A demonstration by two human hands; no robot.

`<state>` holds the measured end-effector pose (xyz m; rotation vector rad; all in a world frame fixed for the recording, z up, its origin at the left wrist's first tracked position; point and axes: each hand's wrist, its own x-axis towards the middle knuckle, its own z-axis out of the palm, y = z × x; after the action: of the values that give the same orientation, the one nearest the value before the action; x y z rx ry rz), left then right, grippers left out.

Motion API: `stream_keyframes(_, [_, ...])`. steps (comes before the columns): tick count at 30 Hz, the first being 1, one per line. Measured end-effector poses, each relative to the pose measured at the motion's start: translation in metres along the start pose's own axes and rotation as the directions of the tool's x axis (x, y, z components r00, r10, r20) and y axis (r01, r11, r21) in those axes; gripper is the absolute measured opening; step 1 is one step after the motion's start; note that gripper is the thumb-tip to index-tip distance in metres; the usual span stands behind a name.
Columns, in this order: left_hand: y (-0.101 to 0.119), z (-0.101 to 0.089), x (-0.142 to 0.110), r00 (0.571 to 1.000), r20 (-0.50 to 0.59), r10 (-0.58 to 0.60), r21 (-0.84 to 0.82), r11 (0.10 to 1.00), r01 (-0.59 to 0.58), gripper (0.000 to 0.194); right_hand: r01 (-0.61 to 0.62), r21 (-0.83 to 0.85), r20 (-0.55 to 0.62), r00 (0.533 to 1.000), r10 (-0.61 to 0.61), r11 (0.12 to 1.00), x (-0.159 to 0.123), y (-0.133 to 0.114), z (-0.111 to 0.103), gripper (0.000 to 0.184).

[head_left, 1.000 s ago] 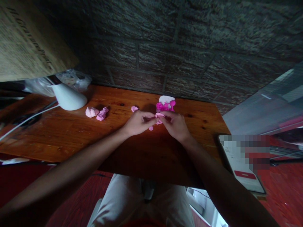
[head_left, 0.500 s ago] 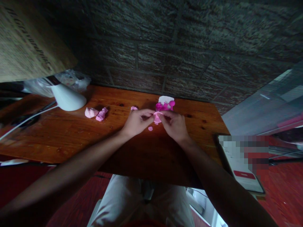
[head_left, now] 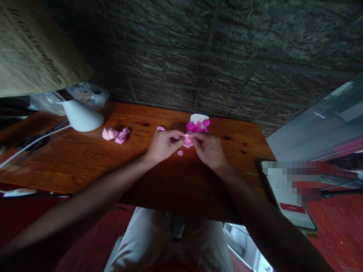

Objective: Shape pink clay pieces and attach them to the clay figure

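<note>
Between my fingertips is a flat piece of pink modelling clay (head_left: 187, 141). My left hand (head_left: 166, 144) pinches its left edge, and my right hand (head_left: 209, 149) pinches it from the right. Just below lies a small pink clay bit (head_left: 180, 153) on the wooden table. Another pink lump (head_left: 161, 128) shows behind my left hand. Beyond the fingers sit bright magenta shaped pieces (head_left: 198, 125), partly hidden by my right hand, in front of a white piece (head_left: 200, 118). Two larger lumps, one pale pink (head_left: 110, 133) and one deeper pink (head_left: 122, 136), lie to the left.
A lamp with a white base (head_left: 83, 116) and a printed shade (head_left: 42, 53) stands at the left of the wooden table (head_left: 85, 162). Behind it is a clear plastic bag (head_left: 87, 95). A tablet-like device (head_left: 289, 196) lies at the right edge. A stone-patterned wall (head_left: 181, 68) rises behind.
Both hands stay in nearly the same place, still pinching the pink clay. The clay's outline between the fingertips has shifted slightly. The other things have not moved on the table.
</note>
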<state>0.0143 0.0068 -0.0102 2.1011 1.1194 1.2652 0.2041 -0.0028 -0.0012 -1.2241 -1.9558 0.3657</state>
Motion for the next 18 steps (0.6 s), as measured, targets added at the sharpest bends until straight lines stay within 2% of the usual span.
stream_keyframes(3, [-0.0016, -0.0006, 0.0006, 1.0, 0.003, 0.012, 0.01, 1.0, -0.012, 0.017, -0.027, -0.008, 0.018, 0.999, 0.028, 1.0, 0.0003, -0.0003, -0.0019, 0.015])
stream_keyframes(11, [-0.0032, 0.0008, 0.0015, 0.999, 0.043, -0.004, -0.003, 1.0, 0.005, 0.016, 0.009, -0.068, 0.003, 1.0, -0.009, 0.998, 0.0003, -0.0018, 0.0009, 0.017])
stream_keyframes(14, [-0.0039, 0.0007, 0.0016, 0.998, 0.061, 0.0, 0.009, 1.0, 0.0, 0.015, -0.034, -0.067, 0.012, 0.999, 0.035, 0.997, 0.0, -0.0031, 0.0023, 0.017])
stream_keyframes(18, [-0.003, -0.0006, 0.0023, 0.999, 0.051, -0.018, 0.032, 0.999, 0.016, 0.013, -0.127, 0.016, 0.013, 0.992, 0.127, 0.992, -0.0013, -0.004, 0.0047, 0.009])
